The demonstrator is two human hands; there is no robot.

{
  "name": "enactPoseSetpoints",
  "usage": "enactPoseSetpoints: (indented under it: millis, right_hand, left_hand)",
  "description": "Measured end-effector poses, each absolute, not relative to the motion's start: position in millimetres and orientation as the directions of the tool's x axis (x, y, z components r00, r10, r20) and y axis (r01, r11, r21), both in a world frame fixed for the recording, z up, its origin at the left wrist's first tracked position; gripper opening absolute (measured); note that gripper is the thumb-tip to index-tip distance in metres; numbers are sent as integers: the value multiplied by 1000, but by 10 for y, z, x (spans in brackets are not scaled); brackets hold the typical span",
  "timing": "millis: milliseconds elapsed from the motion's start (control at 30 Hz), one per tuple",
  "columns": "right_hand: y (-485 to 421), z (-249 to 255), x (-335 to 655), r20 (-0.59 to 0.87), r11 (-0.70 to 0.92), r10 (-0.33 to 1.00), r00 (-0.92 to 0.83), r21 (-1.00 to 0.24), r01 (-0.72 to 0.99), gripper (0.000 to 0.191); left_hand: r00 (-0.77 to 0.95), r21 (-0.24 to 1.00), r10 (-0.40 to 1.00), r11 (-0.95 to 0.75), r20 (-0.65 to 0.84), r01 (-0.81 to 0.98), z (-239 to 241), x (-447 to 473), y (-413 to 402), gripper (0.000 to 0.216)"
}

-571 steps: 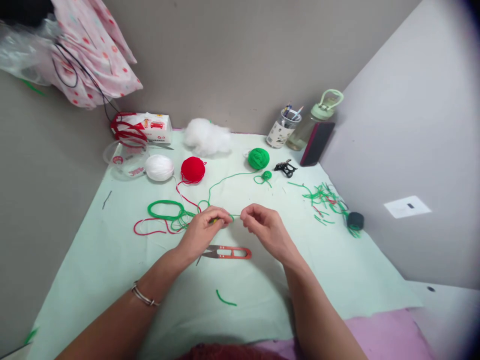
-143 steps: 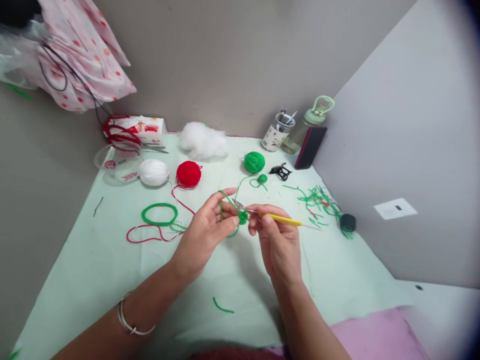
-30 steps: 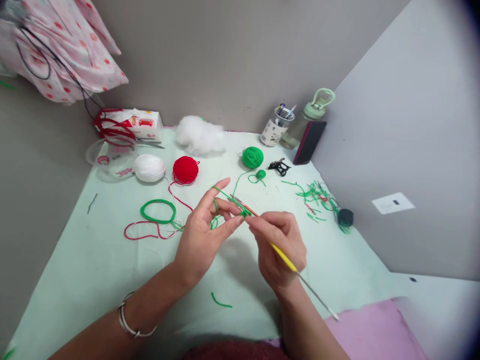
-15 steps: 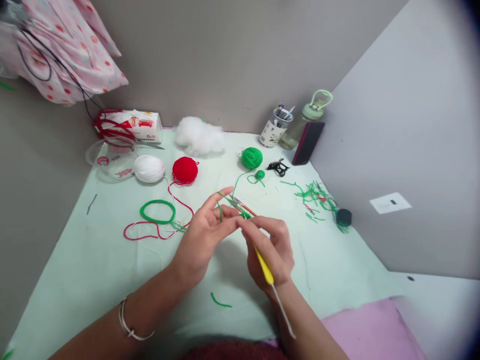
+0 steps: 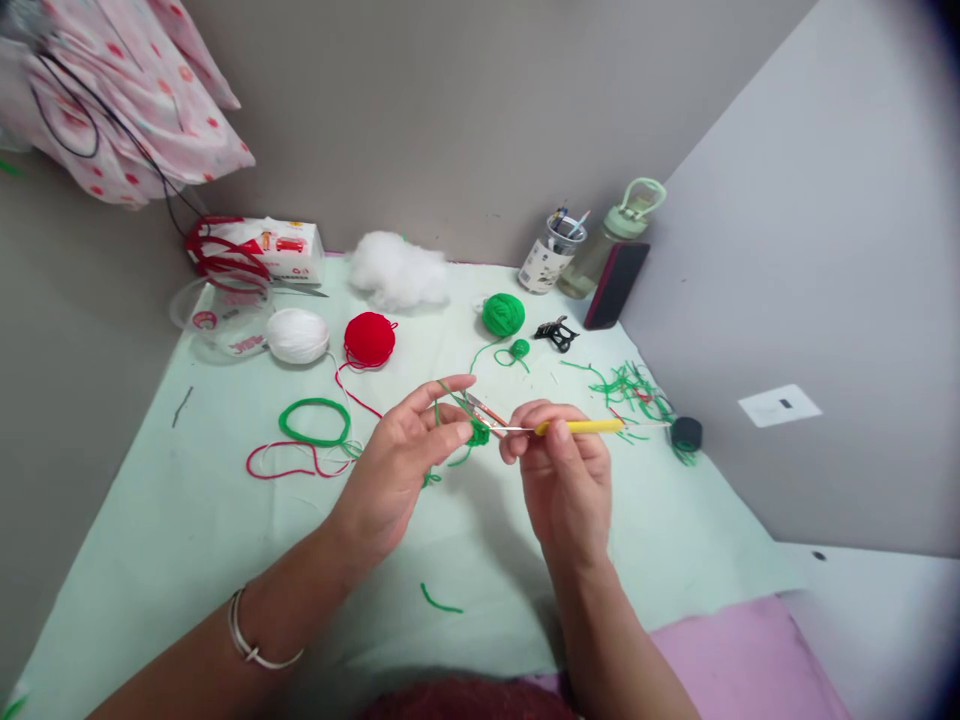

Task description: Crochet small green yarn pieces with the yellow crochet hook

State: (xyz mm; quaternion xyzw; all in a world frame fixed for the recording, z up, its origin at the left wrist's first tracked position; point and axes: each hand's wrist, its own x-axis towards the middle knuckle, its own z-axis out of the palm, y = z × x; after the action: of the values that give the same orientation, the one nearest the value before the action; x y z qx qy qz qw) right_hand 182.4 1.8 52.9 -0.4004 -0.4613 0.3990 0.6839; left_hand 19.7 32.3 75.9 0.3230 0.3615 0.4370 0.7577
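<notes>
My left hand (image 5: 405, 455) pinches a small piece of green crochet work (image 5: 478, 432) between thumb and fingers, with green yarn looped over its raised index finger. From that finger the strand runs back toward a green yarn ball (image 5: 503, 315). My right hand (image 5: 566, 465) is closed on a crochet hook (image 5: 581, 427) with a yellow handle, held nearly level. The hook's thin metal shaft points left and its tip meets the green work. Behind the fingers lies a small orange-handled tool (image 5: 486, 410), partly hidden.
Left on the table are a red yarn ball (image 5: 370, 340), a white yarn ball (image 5: 298, 336) and a green yarn loop (image 5: 315, 422). White stuffing (image 5: 399, 272) sits at the back. To the right are a black claw clip (image 5: 557, 334), green yarn scraps (image 5: 634, 388) and a phone (image 5: 616, 287).
My right hand has turned and moved right, bringing the hook from steeply slanted to nearly level. More of the green work now shows below my left fingers.
</notes>
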Motion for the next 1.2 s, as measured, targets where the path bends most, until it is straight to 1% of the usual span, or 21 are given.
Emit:
enactPoseSetpoints:
  millis: [100, 200, 233, 300, 367, 400, 433, 500, 533, 567, 633, 667, 733, 833, 900, 1000, 1100, 1167, 1200]
  right_hand:
    - [-3, 506, 1784, 383, 404, 896, 223, -913, -53, 15]
    - [-39, 480, 1726, 465, 444, 856, 227, -885, 136, 18]
    - [-52, 467, 1707, 506, 462, 831, 231, -859, 220, 19]
    - [-73, 439, 1683, 613, 506, 761, 211, -765, 397, 21]
    - [-81, 426, 1692, 688, 546, 705, 170, -680, 489, 28]
    - [-79, 431, 1711, 695, 556, 701, 162, -674, 486, 31]
    - [-72, 444, 1738, 666, 549, 725, 174, -712, 438, 29]
    - [-47, 486, 1800, 545, 485, 807, 227, -832, 270, 24]
    - [-31, 508, 1826, 485, 462, 829, 280, -874, 150, 21]
    - [-16, 527, 1843, 429, 435, 853, 296, -899, 47, 19]
    - [4, 545, 1849, 358, 397, 889, 286, -913, -91, 17]
    - [8, 543, 1841, 347, 383, 901, 260, -918, -105, 16]
    - [5, 526, 1817, 349, 372, 910, 223, -926, -70, 14]
    - [0, 501, 1806, 329, 346, 916, 231, -937, -38, 13]
    - [9, 504, 1818, 285, 314, 926, 248, -946, -85, 15]
    - [26, 532, 1840, 246, 294, 935, 254, -940, -171, 21]
    - [13, 549, 1843, 261, 307, 938, 230, -931, -196, 22]
    - [-19, 546, 1835, 298, 336, 926, 231, -930, -147, 22]
    - [-39, 542, 1830, 328, 358, 914, 238, -929, -95, 21]
  left_hand:
    - [373, 827, 901, 377, -222, -417, 737, 221, 299, 42]
    - [366, 848, 907, 352, -206, -397, 712, 244, 273, 48]
    - [353, 850, 912, 348, -208, -397, 703, 252, 267, 50]
    - [346, 834, 910, 367, -229, -412, 684, 265, 261, 53]
    - [395, 776, 876, 447, -278, -444, 666, 268, 273, 51]
    - [432, 734, 850, 496, -301, -465, 660, 263, 286, 49]
    - [466, 690, 826, 538, -318, -484, 658, 255, 303, 45]
    - [500, 636, 802, 578, -327, -511, 661, 230, 341, 37]
    - [491, 640, 809, 568, -322, -516, 667, 217, 357, 34]
    - [470, 665, 825, 544, -314, -511, 673, 206, 367, 31]
    - [426, 743, 860, 476, -281, -471, 682, 197, 368, 29]
    - [412, 779, 874, 441, -259, -446, 682, 199, 360, 29]
    - [412, 817, 883, 401, -225, -414, 677, 209, 339, 31]
    - [436, 814, 871, 414, -225, -407, 668, 218, 324, 38]
    - [439, 811, 868, 423, -234, -404, 674, 212, 330, 39]
    - [430, 816, 869, 424, -245, -393, 698, 195, 349, 34]
    - [413, 826, 874, 420, -257, -375, 717, 185, 355, 33]
    - [396, 838, 883, 402, -250, -368, 718, 184, 349, 33]
    - [389, 846, 888, 391, -243, -363, 715, 184, 345, 33]
